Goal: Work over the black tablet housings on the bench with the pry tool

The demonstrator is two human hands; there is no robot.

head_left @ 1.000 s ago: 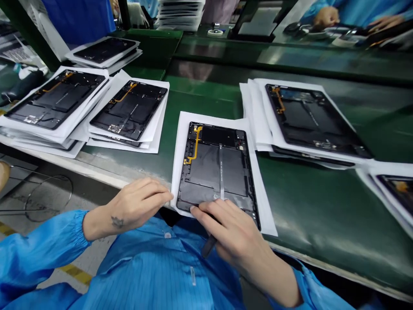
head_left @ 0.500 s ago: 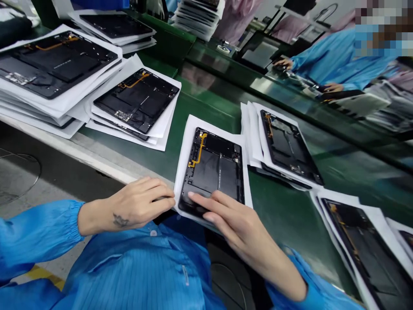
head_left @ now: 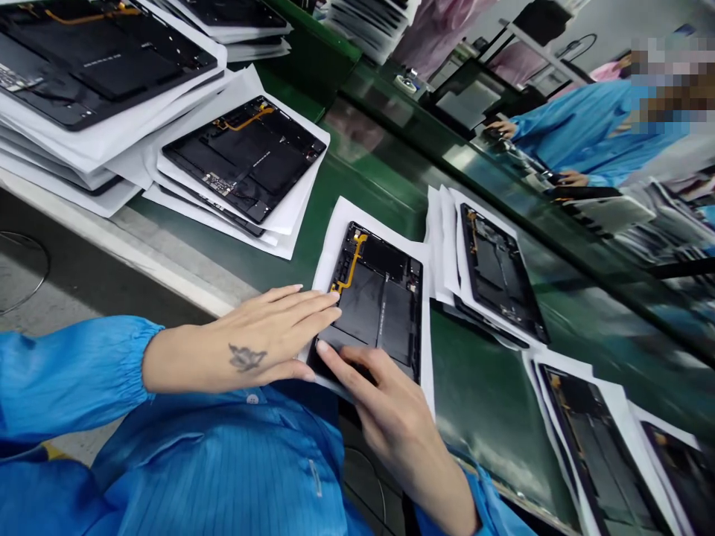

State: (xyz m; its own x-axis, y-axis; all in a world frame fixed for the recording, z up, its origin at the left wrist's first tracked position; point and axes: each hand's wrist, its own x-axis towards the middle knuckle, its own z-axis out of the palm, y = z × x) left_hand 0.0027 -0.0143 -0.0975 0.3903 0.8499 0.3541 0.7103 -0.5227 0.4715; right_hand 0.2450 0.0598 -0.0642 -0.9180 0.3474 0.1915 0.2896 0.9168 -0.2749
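In front of me a black tablet housing [head_left: 363,313] with an orange flex cable [head_left: 351,266] lies on a white sheet [head_left: 329,238] at the table's edge. My left hand [head_left: 268,339], fingers stretched out, reaches over the housing's left edge, its fingertips over the lower left part. My right hand [head_left: 385,394] is at the lower edge, index fingertip on the lower left corner and the other fingers bent; nothing is visibly held in it. Both hands partly cover the bottom of the housing.
Similar housings lie on white sheets in stacks at the left [head_left: 246,160], far left [head_left: 112,63], right [head_left: 503,268] and lower right [head_left: 603,447] of the green table [head_left: 474,372]. A person in blue [head_left: 586,126] works across the table.
My left hand has moved right and its fingers have straightened over the housing's edge. The right index fingertip has shifted slightly toward the left edge. The view has shifted a little.
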